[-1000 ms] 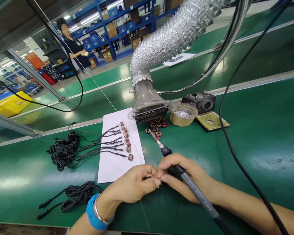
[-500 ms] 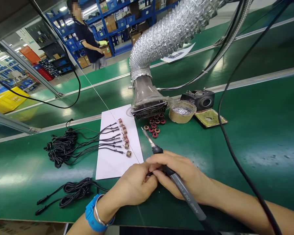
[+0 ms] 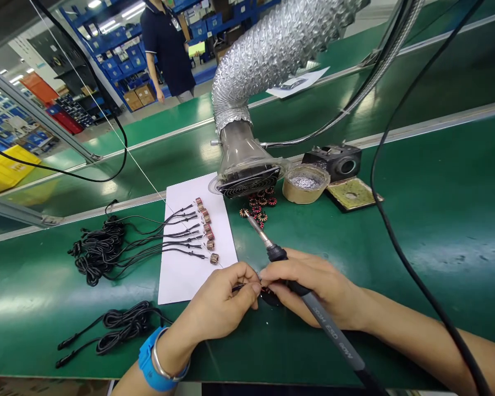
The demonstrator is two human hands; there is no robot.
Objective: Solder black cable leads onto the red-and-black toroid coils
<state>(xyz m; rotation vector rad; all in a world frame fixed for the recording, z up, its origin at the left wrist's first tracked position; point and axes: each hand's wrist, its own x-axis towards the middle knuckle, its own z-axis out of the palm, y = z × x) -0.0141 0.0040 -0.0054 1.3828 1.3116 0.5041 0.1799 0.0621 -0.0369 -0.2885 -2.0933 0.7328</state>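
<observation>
My left hand point(image 3: 226, 300) is closed, its thumb and forefinger pinching a thin black cable end point(image 3: 238, 287). My right hand point(image 3: 319, 289) grips a soldering iron point(image 3: 328, 330), whose tip points up and left towards a pile of small wound ring coils point(image 3: 260, 204). The right thumb and fingertips also meet near the left fingertips, above a small dark coil-like piece point(image 3: 268, 290) that is mostly hidden. On a white sheet point(image 3: 181, 283), several coils point(image 3: 208, 231) lie in a row beside the ends of black cables point(image 3: 101, 247).
A fume extractor hood point(image 3: 249, 170) on a silver duct hangs over the coil pile. Right of it stand a round tub point(image 3: 305, 184), a black iron holder point(image 3: 334, 162) and a yellow sponge tray point(image 3: 352, 193). Two coiled cables point(image 3: 126, 327) lie front left. A person point(image 3: 169, 49) stands beyond the bench.
My hands have drawn slightly apart, showing the cable end and the dark piece between them. The soldering iron has shifted a little right. The person in the background has moved right on screen.
</observation>
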